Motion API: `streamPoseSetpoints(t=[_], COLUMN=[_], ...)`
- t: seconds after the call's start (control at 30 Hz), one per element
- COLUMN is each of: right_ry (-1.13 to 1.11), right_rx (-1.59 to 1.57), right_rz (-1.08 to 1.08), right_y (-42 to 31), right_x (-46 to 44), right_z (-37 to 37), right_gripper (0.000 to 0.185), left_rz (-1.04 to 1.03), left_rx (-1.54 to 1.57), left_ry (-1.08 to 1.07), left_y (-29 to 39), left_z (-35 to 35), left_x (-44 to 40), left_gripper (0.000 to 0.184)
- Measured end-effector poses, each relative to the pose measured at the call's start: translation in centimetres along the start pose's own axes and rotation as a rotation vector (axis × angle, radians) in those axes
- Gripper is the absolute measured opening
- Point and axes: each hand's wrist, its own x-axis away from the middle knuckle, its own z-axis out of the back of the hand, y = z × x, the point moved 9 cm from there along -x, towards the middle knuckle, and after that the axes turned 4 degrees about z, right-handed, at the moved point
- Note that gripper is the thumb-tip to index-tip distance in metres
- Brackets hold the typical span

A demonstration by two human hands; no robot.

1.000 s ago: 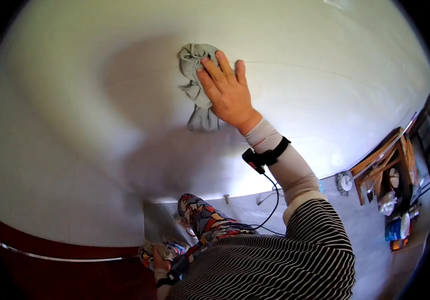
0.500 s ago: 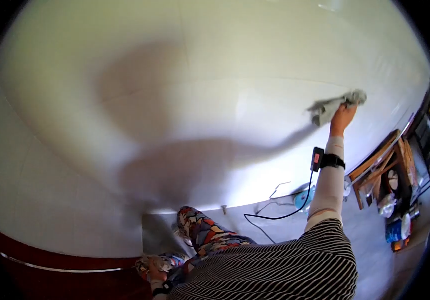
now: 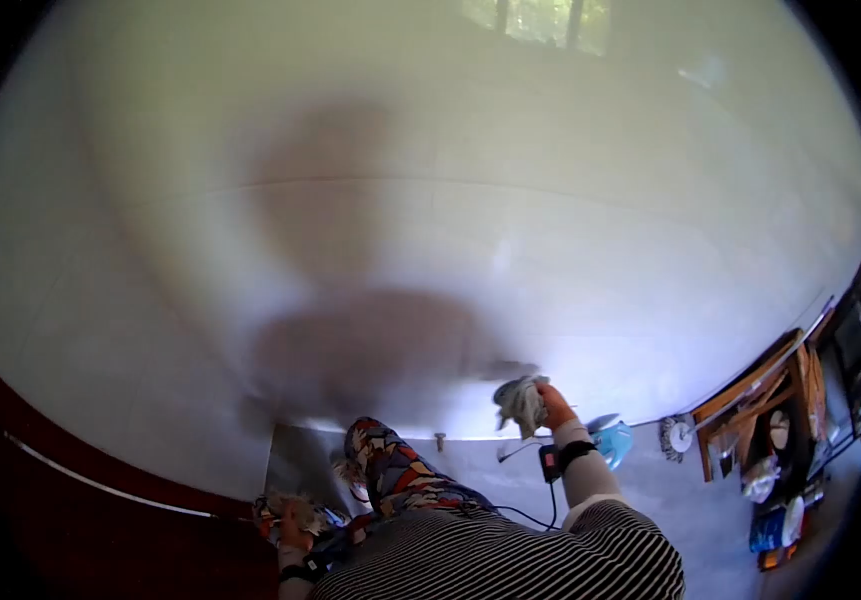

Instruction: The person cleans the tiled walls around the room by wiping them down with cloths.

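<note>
My right hand (image 3: 556,406) is closed round a crumpled grey rag (image 3: 521,404), low in front of the pale, glossy wall (image 3: 590,270). Whether the rag touches the wall at this moment is hard to tell. Down at the lower left, my left hand (image 3: 294,530) rests by my patterned trouser leg, its fingers curled on a crumpled, light-coloured cloth (image 3: 308,509). Both wrists wear black straps, and a small black box with a cable sits on the right one.
A blue plastic object (image 3: 612,444) and a round, brush-like item (image 3: 677,437) are on the grey floor. Further right stands a wooden frame (image 3: 750,395) with bags and a blue container (image 3: 767,530). A dark red surface (image 3: 80,520) borders the lower left.
My right hand has come down and left with the rag, from high on the right of the wall to near its base. My left hand stays by the leg.
</note>
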Motion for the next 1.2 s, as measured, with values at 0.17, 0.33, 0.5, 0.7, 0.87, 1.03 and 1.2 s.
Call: streamPoseSetpoints(t=[0.17,0.33,0.5,0.7,0.87,1.03,1.2], right_ry=[-0.479,-0.682,-0.646,0.129,0.625,0.484,0.6], right_rx=[-0.061,0.277,0.362,1.115,1.846,1.996,1.854], right_rz=[-0.097,0.04,0.419,2.167,2.079,2.236,2.5], right_y=[-3.4,-7.3,-13.6,-28.1,-29.4,-28.9,-33.8], right_x=[3.9,4.5,9.0,29.6,24.0,24.2,27.3], right_z=[-17.7,-26.5,-34.3,-41.6,-45.1,-51.1,-56.1], right_gripper=[0.045,0.038,0.032,0.042,0.069,0.065,0.06], left_rz=[0.416,0.269,0.355,0.211,0.154,0.15,0.145], left_rx=[1.193,1.088,1.259,1.108,1.111,1.028,0.966], left_ry=[-0.103,-0.04,-0.068,0.109,0.062,0.032,0.015], left_y=[-8.9,-6.0,-6.2,-5.6,-6.6,-6.3,-5.8], left_z=[-2.2,-0.9,-1.1,0.0,-0.6,-0.6,-0.6], left_x=[-2.8,0.5,1.8,1.0,-2.0,-4.1,-4.9], left_gripper=[0.042,0.05,0.057,0.043,0.046,0.049,0.051])
